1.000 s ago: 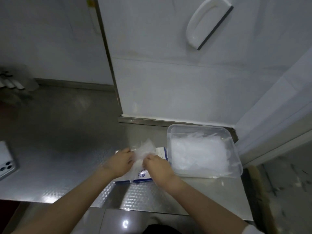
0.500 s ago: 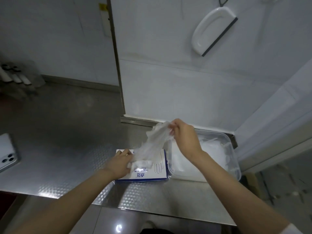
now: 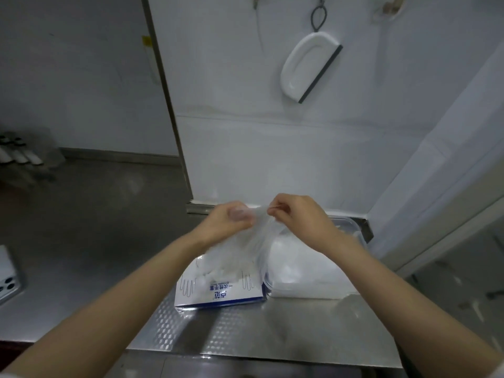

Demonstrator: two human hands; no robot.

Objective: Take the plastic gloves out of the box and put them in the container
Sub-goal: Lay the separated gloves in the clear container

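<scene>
A white and blue glove box (image 3: 218,291) lies on the steel counter, with crumpled plastic at its opening. To its right stands a clear plastic container (image 3: 313,268) holding a pile of clear gloves. Above the box, both hands hold a thin clear plastic glove (image 3: 245,241) that hangs down toward the box. My left hand (image 3: 226,223) grips its upper edge on the left. My right hand (image 3: 297,219) pinches the same edge on the right, over the container's near left side.
A phone (image 3: 8,279) lies at the counter's left edge. A white squeegee (image 3: 308,66) hangs on the wall above. Several small bottles (image 3: 19,154) stand at the far left. The counter's front edge (image 3: 245,356) runs below the box.
My left hand left the box and rose to meet my right hand at the glove's top edge. The glove now hangs from both hands.
</scene>
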